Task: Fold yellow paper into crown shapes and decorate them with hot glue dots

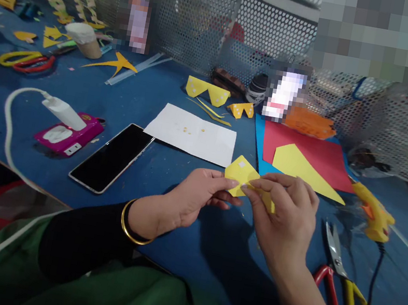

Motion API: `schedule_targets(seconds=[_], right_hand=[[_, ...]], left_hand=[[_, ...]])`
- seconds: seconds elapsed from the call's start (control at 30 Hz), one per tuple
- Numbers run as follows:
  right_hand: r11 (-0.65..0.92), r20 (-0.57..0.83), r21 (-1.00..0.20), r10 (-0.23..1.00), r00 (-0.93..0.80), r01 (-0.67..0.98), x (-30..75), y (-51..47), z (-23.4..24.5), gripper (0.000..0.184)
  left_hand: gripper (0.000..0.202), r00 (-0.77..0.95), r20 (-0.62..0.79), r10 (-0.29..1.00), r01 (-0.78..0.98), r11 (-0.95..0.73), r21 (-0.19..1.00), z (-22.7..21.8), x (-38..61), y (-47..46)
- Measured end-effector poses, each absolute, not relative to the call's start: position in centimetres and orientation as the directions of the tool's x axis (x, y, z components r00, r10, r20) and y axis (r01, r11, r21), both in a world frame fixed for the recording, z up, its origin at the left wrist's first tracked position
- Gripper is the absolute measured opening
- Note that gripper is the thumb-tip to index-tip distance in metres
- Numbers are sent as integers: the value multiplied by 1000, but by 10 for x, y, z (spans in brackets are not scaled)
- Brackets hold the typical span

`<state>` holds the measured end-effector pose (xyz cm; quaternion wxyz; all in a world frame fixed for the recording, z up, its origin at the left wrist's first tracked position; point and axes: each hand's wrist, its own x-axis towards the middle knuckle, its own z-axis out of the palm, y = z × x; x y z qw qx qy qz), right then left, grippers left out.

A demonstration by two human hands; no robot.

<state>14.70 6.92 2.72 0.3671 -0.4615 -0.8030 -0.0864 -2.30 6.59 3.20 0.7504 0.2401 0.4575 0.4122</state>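
Observation:
Between my two hands is a yellow paper cutout (pixel 239 172) with a pale spot on it, held above the blue table. My left hand (pixel 207 192) pinches its lower edge between thumb and fingers. On the other side, my right hand (pixel 285 203) has thumb and fingertips pressed together on the cutout's middle; whether a small piece is between them I cannot tell. Just beyond lies a white paper sheet (pixel 195 132) with a few tiny yellowish bits. Two similar spotted cutouts, a yellow one (pixel 207 91) and a smaller orange one (pixel 241 109), rest farther back.
Red paper (pixel 306 157), blue paper and a yellow piece are stacked at right. A yellow glue gun (pixel 373 211) and scissors (pixel 335 270) lie right of my hand. A black-screened phone (pixel 112 157) and a magenta socket adapter (pixel 69 134) sit left. Perforated metal panels stand behind.

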Motion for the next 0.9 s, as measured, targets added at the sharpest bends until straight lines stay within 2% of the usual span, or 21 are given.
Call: schedule_targets(seconds=[0.27, 0.73, 0.9], right_hand=[[549, 652, -279, 711, -265, 788, 147, 69, 23, 2], [458, 565, -568, 821, -81, 684, 142, 67, 23, 11], [415, 544, -650, 839, 9, 637, 135, 64, 24, 11]], left_hand=[[10, 216, -463, 860, -398, 511, 762, 31, -22, 65], [11, 194, -392, 899, -344, 437, 831, 28, -19, 64], [11, 202, -410, 889, -321, 456, 830, 28, -17, 63]])
